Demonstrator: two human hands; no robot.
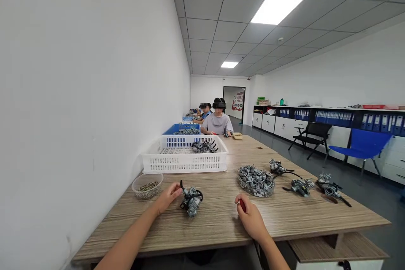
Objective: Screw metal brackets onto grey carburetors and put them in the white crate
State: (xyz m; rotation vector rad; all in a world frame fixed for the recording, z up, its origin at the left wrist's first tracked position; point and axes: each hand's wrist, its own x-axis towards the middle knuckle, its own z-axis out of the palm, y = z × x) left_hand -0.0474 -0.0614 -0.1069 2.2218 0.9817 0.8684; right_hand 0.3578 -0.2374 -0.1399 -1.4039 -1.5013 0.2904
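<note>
A metal carburetor (191, 202) with a black hose rests on the wooden table in front of me. My left hand (170, 196) is at its left side, with thumb and fingers closed on its edge by the black hose end. To the right, my right hand (248, 215) is curled around a red-handled tool (242, 205), whose working end is hidden. Small metal fasteners fill the bottom of a clear plastic bowl (147, 185) left of my left hand. Beyond my right hand stands a clear round dish heaped with grey metal parts (255, 180).
A white plastic basket (185, 164) holding more carburetors (204, 147) stands behind, with a blue crate (171, 129) past it. Several carburetors (300, 186) lie at the table's right. A co-worker (217, 122) sits at the far end. Chairs, including a blue chair (360, 143), stand right.
</note>
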